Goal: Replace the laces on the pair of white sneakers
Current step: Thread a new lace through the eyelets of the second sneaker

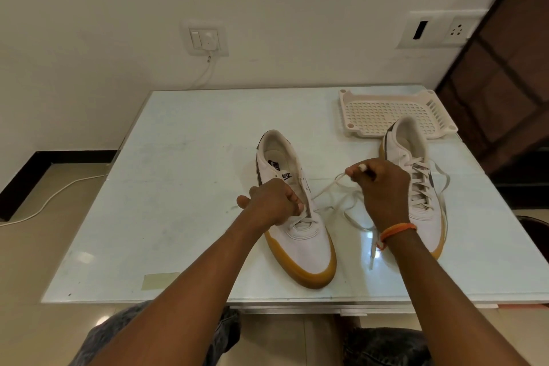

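Note:
Two white sneakers with gum soles stand on the glass table [178, 187], toes toward me. The left sneaker [300, 235] has lace only through its lowest eyelets. My left hand [273, 202] rests on its throat and pinches the lace near the eyelets. A white lace [329, 187] runs from that shoe to the right, where my right hand [383, 184] pinches its end; more loose lace lies below on the table. The right sneaker [416, 175] is fully laced and partly hidden behind my right hand and wrist, which wears an orange band.
A cream perforated plastic tray [386, 111] sits at the table's back right, just behind the right sneaker. A strip of tape [160, 281] is stuck near the front left edge. A wall socket with a white cable is behind the table. A dark wooden door stands at right.

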`<action>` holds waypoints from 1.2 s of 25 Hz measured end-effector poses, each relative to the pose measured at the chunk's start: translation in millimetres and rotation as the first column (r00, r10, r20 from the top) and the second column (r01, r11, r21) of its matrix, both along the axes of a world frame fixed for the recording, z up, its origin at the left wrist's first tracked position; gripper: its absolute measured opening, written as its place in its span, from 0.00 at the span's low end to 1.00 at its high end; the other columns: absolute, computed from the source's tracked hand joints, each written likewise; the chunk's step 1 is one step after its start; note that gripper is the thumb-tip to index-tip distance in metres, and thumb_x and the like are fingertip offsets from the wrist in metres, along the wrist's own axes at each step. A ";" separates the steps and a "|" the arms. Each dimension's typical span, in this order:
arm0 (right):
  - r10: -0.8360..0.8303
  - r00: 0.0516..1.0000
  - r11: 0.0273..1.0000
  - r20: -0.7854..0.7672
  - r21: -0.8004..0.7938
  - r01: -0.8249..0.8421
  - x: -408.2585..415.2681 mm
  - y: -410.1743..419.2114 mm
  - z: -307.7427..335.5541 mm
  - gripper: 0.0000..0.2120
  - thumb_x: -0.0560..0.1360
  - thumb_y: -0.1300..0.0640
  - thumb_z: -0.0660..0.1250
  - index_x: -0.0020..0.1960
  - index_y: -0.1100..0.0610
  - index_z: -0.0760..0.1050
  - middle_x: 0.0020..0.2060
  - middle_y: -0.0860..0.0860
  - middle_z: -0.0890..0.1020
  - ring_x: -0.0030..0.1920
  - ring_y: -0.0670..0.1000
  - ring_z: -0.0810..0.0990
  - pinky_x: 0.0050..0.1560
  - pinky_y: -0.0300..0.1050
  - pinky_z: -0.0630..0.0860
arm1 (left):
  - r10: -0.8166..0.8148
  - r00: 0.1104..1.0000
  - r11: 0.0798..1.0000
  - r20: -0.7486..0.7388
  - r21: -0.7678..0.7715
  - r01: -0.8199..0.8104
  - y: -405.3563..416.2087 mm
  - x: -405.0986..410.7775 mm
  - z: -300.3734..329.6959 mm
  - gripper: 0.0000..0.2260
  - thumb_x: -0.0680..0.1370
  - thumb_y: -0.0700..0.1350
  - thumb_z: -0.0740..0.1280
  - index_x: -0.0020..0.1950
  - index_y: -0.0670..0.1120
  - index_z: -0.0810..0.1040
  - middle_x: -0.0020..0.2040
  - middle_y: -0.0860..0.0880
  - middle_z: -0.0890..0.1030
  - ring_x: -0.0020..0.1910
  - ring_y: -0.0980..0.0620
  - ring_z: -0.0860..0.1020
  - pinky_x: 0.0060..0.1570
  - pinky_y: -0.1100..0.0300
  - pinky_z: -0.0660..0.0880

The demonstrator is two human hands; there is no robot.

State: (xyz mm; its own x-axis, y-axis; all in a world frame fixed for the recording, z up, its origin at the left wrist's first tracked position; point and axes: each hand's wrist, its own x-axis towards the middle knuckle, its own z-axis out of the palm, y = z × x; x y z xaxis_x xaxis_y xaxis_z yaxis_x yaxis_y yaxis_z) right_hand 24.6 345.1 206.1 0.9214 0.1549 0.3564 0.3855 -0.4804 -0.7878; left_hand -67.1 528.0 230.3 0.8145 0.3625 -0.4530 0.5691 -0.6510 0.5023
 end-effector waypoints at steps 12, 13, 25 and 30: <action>0.223 0.859 0.973 -0.461 0.045 -0.228 -26.6 29.8 -9.1 0.13 0.68 0.54 0.78 0.49 0.50 0.77 0.55 0.51 0.73 0.46 0.56 0.82 0.33 0.48 0.82 | -0.024 0.998 0.993 0.053 -0.118 0.030 1.3 4.4 -3.0 0.10 0.74 0.51 0.70 0.45 0.45 0.84 0.46 0.47 0.84 0.53 0.47 0.78 0.54 0.47 0.71; 0.256 0.858 0.961 -0.444 0.020 -0.276 -27.8 30.1 -7.8 0.09 0.69 0.54 0.77 0.46 0.50 0.79 0.53 0.50 0.74 0.43 0.54 0.83 0.34 0.49 0.82 | -0.035 0.997 0.998 0.062 -0.055 0.039 0.3 4.6 -1.2 0.10 0.77 0.50 0.67 0.46 0.44 0.84 0.47 0.47 0.83 0.53 0.47 0.76 0.51 0.49 0.67; 0.284 0.935 0.874 -0.215 -0.343 -0.344 -29.7 27.9 -7.1 0.04 0.78 0.55 0.67 0.45 0.52 0.73 0.50 0.48 0.69 0.41 0.47 0.76 0.42 0.47 0.78 | -0.228 0.964 0.966 0.135 0.159 0.206 10.6 2.7 7.4 0.10 0.81 0.48 0.62 0.43 0.55 0.81 0.47 0.54 0.79 0.55 0.47 0.68 0.48 0.51 0.58; 0.224 0.958 0.939 -0.178 -0.224 -0.261 -20.6 23.2 -7.2 0.07 0.78 0.54 0.67 0.43 0.48 0.71 0.47 0.47 0.70 0.43 0.44 0.74 0.46 0.46 0.78 | -0.248 0.947 0.959 0.206 0.190 0.209 7.6 1.8 6.2 0.06 0.77 0.52 0.69 0.43 0.54 0.82 0.44 0.56 0.80 0.51 0.51 0.75 0.47 0.52 0.59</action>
